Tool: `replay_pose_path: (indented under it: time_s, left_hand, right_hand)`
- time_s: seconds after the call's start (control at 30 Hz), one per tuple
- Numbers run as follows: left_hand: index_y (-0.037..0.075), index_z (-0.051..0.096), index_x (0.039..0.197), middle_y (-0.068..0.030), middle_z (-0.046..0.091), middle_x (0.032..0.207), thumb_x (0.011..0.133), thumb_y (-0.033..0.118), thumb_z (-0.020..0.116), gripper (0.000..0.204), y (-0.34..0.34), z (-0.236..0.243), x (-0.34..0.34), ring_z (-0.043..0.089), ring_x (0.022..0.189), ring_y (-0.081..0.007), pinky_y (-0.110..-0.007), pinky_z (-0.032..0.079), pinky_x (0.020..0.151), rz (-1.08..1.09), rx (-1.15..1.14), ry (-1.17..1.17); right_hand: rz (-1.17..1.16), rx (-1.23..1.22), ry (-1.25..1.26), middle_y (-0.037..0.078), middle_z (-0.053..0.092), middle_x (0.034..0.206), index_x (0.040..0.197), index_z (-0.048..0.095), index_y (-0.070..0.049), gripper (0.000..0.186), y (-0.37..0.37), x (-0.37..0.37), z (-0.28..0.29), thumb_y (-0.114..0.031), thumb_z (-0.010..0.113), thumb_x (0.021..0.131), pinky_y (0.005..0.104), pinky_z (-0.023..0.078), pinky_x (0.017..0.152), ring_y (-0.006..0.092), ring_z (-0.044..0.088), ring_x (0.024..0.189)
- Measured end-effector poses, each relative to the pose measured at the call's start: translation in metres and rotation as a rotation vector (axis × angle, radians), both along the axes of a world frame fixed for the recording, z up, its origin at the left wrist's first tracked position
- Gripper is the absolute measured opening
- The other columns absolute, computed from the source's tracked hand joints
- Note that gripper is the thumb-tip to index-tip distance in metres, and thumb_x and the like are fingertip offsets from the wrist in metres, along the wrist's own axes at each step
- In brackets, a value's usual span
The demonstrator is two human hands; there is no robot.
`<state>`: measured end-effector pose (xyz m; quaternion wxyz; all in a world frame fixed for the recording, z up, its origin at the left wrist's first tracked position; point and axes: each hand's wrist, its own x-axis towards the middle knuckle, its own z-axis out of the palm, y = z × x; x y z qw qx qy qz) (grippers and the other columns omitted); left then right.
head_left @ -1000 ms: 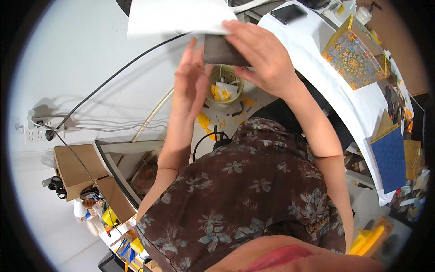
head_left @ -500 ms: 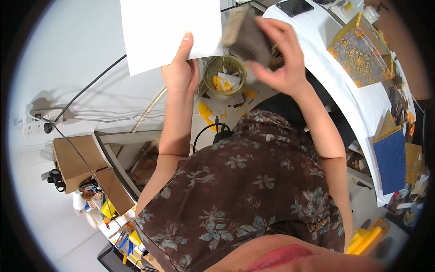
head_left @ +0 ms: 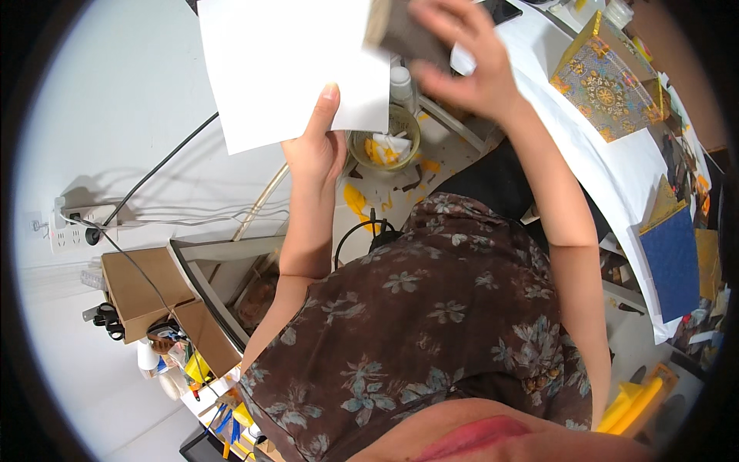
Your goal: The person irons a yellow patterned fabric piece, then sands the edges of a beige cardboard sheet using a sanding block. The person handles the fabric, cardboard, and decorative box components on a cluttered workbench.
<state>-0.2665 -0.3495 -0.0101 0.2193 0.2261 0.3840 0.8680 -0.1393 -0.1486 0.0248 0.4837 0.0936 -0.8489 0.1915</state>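
Observation:
My left hand [head_left: 315, 146] pinches a white sheet of paper [head_left: 289, 65] by its lower edge, thumb on top, at the upper middle. Up to the right, my right hand [head_left: 466, 65] is blurred, its fingers spread over a dark grey-brown piece [head_left: 404, 31] with a paler edge. Whether it grips that piece is unclear. The piece overlaps the sheet's upper right corner. Below the hands are a pale green bin [head_left: 404, 138] with yellow and white scraps and a white bottle [head_left: 400, 85], partly hidden.
A white-covered curved worktop [head_left: 589, 177] at right holds an ornate patterned box [head_left: 604, 96], a blue panel [head_left: 666, 262] and scraps. A power strip [head_left: 88, 227] with cables is on the left wall; cardboard boxes [head_left: 146, 285] and tools sit at lower left.
My left hand has come to hold the white sheet, which has shifted down. My right hand has lifted upward and right along with the dark piece, its fingers spreading.

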Motion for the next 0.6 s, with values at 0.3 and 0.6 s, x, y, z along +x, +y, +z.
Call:
replay_pose_path:
  time_s: [0.3, 0.6]
  left_hand:
    - [0.0, 0.041, 0.139, -0.0153, 0.056, 0.129, 0.09, -0.005, 0.061, 0.053, -0.003, 0.004, 0.008, 0.058, 0.116, -0.0246, -0.039, 0.049, 0.098, -0.023, -0.058, 0.023]
    - [0.0, 0.043, 0.137, -0.0143, 0.056, 0.127, 0.091, -0.002, 0.061, 0.05, 0.021, 0.004, 0.008, 0.056, 0.117, -0.025, -0.04, 0.046, 0.102, -0.041, 0.078, 0.033]
  right_hand:
    - [-0.274, -0.396, 0.049, 0.018, 0.056, 0.128, 0.134, 0.053, 0.001, 0.057, -0.01, -0.01, 0.004, -0.021, 0.073, 0.085, 0.0382, 0.048, 0.095, 0.0275, 0.055, 0.12]
    - [0.518, -1.119, 0.151, 0.009, 0.058, 0.127, 0.141, 0.042, 0.005, 0.046, -0.04, -0.035, 0.003, -0.015, 0.052, 0.1, 0.0282, 0.043, 0.099, 0.0147, 0.055, 0.114]
